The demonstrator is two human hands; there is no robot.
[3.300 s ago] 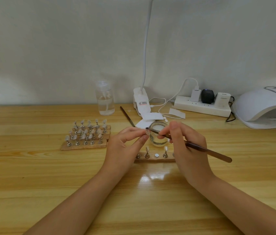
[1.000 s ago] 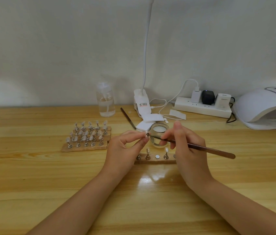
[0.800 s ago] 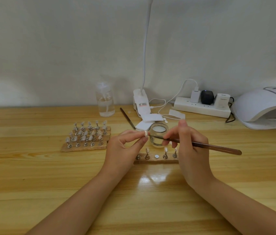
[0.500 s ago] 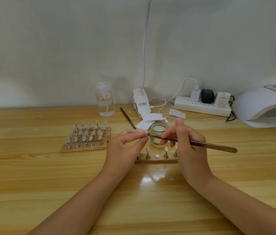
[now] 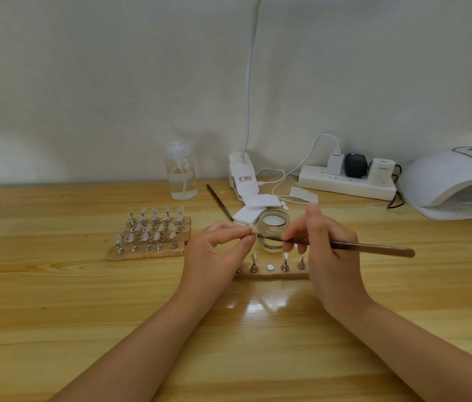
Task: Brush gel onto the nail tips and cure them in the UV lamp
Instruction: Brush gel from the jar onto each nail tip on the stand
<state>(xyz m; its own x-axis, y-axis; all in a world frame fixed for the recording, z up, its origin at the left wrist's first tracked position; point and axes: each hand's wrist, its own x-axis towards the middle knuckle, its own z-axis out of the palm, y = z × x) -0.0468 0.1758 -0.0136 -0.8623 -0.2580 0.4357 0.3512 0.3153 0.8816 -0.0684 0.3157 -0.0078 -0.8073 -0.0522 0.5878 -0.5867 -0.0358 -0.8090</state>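
Left hand: the left hand (image 5: 214, 250) hovers above the pale wooden table (image 5: 55, 309), thumb and forefinger closed in a pinch on a small clear nail tip (image 5: 253, 229) held up in front of the small round glass jar (image 5: 273, 229); its other fingers curl loosely under.
Right hand: the right hand (image 5: 327, 250) grips a long brown-handled gel brush (image 5: 353, 246) between thumb and fingers, forefinger raised along the top.
Brush: lies almost level, bristle end at the pinched nail tip, handle end pointing right past the hand.
Change from earlier: half a second ago the brush sat at much the same angle; the bristles still meet the tip, and both hands stay in nearly the same spot. Over three seconds ago the handle sloped lower to the right.
Near holder: a short wooden strip holder (image 5: 272, 271) lies just below the hands, carrying metal pegs with nail tips and one bare round magnet.
Far holders: stacked wooden strips with many mounted nail tips (image 5: 149, 233) sit well apart to the left.
UV lamp: the white domed UV lamp (image 5: 455, 181) stands at the far right, well apart from the hands, display lit.
Other things: a clear plastic pump bottle (image 5: 181, 175), a white clip-on lamp base (image 5: 242, 175), a white power strip (image 5: 345, 181) with plugs, and a second brush (image 5: 218, 201) lying behind the jar.
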